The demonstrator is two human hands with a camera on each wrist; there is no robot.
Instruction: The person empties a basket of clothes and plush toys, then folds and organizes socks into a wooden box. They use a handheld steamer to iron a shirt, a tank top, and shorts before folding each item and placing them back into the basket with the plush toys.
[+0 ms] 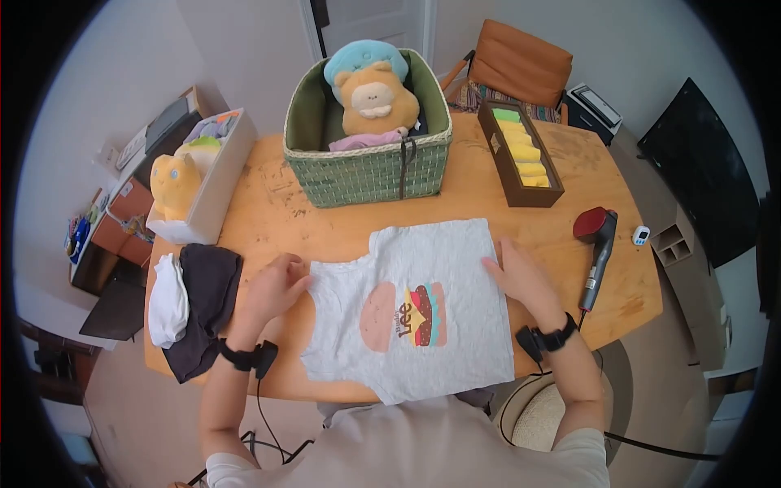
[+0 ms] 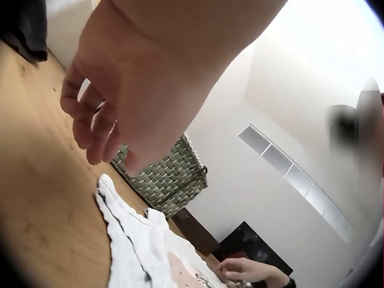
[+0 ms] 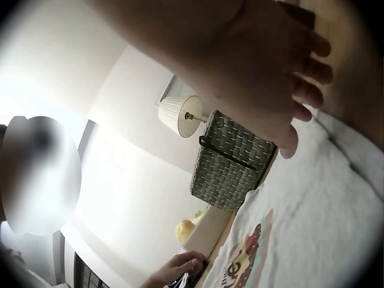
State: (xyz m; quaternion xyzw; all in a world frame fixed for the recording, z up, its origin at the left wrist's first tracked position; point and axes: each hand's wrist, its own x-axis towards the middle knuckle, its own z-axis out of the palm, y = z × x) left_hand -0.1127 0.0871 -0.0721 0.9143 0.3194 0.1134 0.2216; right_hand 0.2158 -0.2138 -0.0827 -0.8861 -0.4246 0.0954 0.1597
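A light grey sleeveless top lies spread on the wooden table, its neck end to the left and its hem to the right. Its front carries a burger print with dark red lettering. Beside the upper shoulder, my left hand hovers with loosely bent fingers and holds nothing; the left wrist view shows a gap between these fingers and the cloth. My right hand is at the hem on the far side, thumb over the fabric edge. In the right wrist view, its fingers are extended and spread along the cloth.
Left of the top lie dark folded clothes and a white garment. Behind stand a green woven basket of plush toys, a white bin and a brown box of yellow cloths. A handheld steamer-like device lies right, near a small timer.
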